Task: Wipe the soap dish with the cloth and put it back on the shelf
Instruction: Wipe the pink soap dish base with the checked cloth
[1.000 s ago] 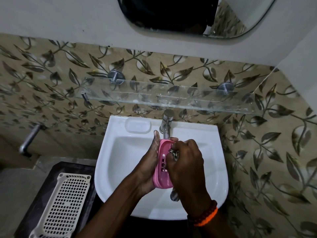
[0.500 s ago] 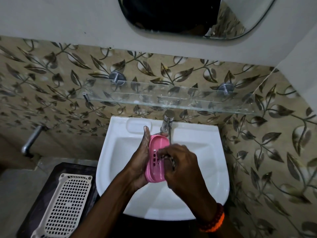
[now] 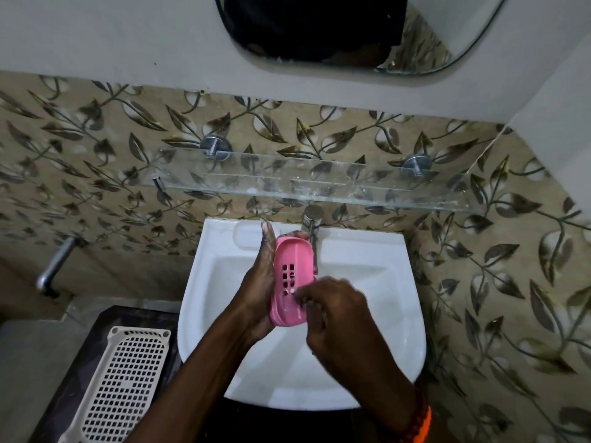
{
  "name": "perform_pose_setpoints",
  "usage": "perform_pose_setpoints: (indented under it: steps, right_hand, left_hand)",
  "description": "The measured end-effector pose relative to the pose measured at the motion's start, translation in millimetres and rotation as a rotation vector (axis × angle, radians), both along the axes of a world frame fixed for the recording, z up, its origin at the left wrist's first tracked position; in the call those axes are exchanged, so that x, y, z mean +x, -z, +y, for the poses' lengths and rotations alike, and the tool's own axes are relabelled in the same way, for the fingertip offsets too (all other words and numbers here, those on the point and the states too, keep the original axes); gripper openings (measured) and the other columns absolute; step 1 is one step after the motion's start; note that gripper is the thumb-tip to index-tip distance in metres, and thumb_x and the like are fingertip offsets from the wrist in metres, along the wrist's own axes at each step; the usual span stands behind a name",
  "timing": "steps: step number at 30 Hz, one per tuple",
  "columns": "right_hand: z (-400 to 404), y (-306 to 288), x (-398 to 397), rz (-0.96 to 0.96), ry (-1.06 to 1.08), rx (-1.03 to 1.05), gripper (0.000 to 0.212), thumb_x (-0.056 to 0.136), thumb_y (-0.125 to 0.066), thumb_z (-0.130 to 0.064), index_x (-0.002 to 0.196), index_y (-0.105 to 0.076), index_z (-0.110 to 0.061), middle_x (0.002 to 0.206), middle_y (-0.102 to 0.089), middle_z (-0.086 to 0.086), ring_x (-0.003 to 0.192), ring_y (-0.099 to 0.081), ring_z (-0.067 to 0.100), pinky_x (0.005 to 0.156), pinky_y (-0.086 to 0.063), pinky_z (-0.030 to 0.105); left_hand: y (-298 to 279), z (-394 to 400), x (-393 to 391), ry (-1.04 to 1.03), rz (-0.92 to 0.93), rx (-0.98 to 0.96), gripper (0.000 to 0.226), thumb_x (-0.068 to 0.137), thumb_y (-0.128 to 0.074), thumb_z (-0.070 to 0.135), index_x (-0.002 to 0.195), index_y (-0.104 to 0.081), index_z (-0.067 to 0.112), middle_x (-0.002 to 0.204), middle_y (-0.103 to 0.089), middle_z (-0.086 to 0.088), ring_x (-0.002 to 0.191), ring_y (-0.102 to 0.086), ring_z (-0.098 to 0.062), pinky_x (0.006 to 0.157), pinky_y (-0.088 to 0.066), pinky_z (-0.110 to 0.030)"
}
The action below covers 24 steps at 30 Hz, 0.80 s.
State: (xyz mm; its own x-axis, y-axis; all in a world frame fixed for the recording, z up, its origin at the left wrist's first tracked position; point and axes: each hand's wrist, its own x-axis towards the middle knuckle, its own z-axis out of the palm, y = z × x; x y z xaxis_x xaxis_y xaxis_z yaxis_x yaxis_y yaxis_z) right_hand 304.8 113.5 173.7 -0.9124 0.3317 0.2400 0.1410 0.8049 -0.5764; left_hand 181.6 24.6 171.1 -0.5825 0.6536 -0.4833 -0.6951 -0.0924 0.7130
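Held over the white wash basin [image 3: 396,282], just in front of the chrome tap [image 3: 311,231]: pink soap dish [image 3: 292,270], tilted on edge, slotted inside turned toward the camera. Cupped from behind and below by the left hand [image 3: 259,292], fingers wrapped round its left rim and far end, palm against the underside. Pressed against the lower part of the dish: right hand [image 3: 335,318], fingers curled and clenched at the slots; cloth not discernible beneath them, too blurred to tell. Orange and dark bead bracelet [image 3: 419,420] worn at the right wrist. Mounted on the leaf-patterned tiles behind and above the basin: glass shelf [image 3: 319,187] on two round metal brackets, bare of the dish. Higher still above the basin: mirror [image 3: 351,30]. Left of the basin, on a dark surface: cream perforated plastic tray [image 3: 124,385]. Further left of the basin, projecting from the wall: second metal tap [image 3: 52,270].
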Motion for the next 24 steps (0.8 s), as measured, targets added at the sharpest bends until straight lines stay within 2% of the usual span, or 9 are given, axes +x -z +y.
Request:
perform_pose_setpoints:
  steps: [2,4,7,10,13,16,20,24]
  right_hand:
    - [-5.8,-0.3,6.5,-0.039,-0.040,-0.008,0.027,0.082,-0.065,-0.001,0.101,-0.073,-0.018,0.099,-0.073,-0.002,0.092,-0.063,0.020,0.080,-0.053,0.026]
    - [0.0,-1.7,0.3,0.008,-0.038,0.051,0.029,0.080,-0.068,0.003,0.103,-0.074,-0.012,0.100,-0.072,0.003,0.091,-0.063,0.023,0.080,-0.055,0.028]
    - [11.3,-8.8,-9.6,0.077,0.002,0.180,0.032,0.076,-0.071,0.006,0.107,-0.073,-0.004,0.105,-0.070,0.012,0.092,-0.063,0.031,0.073,-0.059,0.037]
    - [10.9,-13.5,-7.9,0.044,-0.002,0.245,0.033,0.077,-0.070,0.001,0.109,-0.072,-0.004,0.109,-0.071,0.013,0.092,-0.065,0.034,0.068,-0.061,0.039]
    - [0.5,-6.4,4.6,0.024,-0.058,0.121,0.029,0.077,-0.071,0.004,0.102,-0.074,-0.011,0.102,-0.073,0.006,0.085,-0.067,0.027,0.072,-0.061,0.039]
    - [-1.4,-7.7,9.8,0.102,-0.054,-0.043,0.026,0.081,-0.068,0.001,0.100,-0.077,-0.015,0.100,-0.074,-0.001,0.084,-0.067,0.019,0.074,-0.059,0.034]
    - [11.1,-18.8,-9.8,0.214,-0.041,0.024,0.030,0.078,-0.073,0.011,0.100,-0.078,-0.008,0.099,-0.076,0.004,0.091,-0.066,0.024,0.081,-0.056,0.034]
    - [2.7,-13.8,-2.8,0.184,-0.019,-0.068,0.032,0.080,-0.073,0.005,0.107,-0.074,-0.011,0.103,-0.072,0.004,0.096,-0.067,0.021,0.083,-0.055,0.029]
  left_hand:
    - [-1.2,-1.6,-5.6,-0.012,0.035,-0.012,0.079,0.089,-0.031,0.081,0.114,-0.074,0.020,0.102,-0.068,-0.022,0.084,-0.068,-0.030,0.080,-0.056,-0.042]
    - [-4.7,-0.8,-2.1,0.004,0.031,-0.011,0.078,0.088,-0.032,0.081,0.110,-0.076,0.020,0.100,-0.067,-0.020,0.085,-0.066,-0.029,0.079,-0.055,-0.041]
    - [-7.1,3.4,8.6,0.070,0.036,-0.011,0.080,0.090,-0.034,0.078,0.129,-0.067,0.016,0.111,-0.066,-0.020,0.101,-0.063,-0.034,0.085,-0.056,-0.041]
    - [-10.1,4.6,8.1,0.077,0.090,-0.052,0.082,0.090,-0.032,0.079,0.129,-0.066,0.016,0.109,-0.069,-0.019,0.100,-0.066,-0.034,0.087,-0.056,-0.044]
    - [-8.7,0.0,-1.6,-0.003,0.109,-0.077,0.087,0.086,-0.032,0.083,0.124,-0.069,0.014,0.107,-0.069,-0.026,0.091,-0.067,-0.035,0.089,-0.054,-0.050]
    - [-1.4,-3.5,-5.2,-0.029,0.057,-0.021,0.087,0.085,-0.032,0.084,0.120,-0.072,0.015,0.108,-0.067,-0.027,0.092,-0.066,-0.036,0.089,-0.054,-0.049]
    - [0.3,1.5,6.5,0.059,-0.026,0.006,0.086,0.087,-0.029,0.084,0.125,-0.072,0.020,0.102,-0.074,-0.016,0.090,-0.073,-0.028,0.079,-0.061,-0.042]
    - [-10.8,0.9,-1.4,0.050,0.029,0.023,0.084,0.090,-0.024,0.081,0.117,-0.076,0.020,0.110,-0.068,-0.021,0.092,-0.068,-0.031,0.080,-0.060,-0.042]
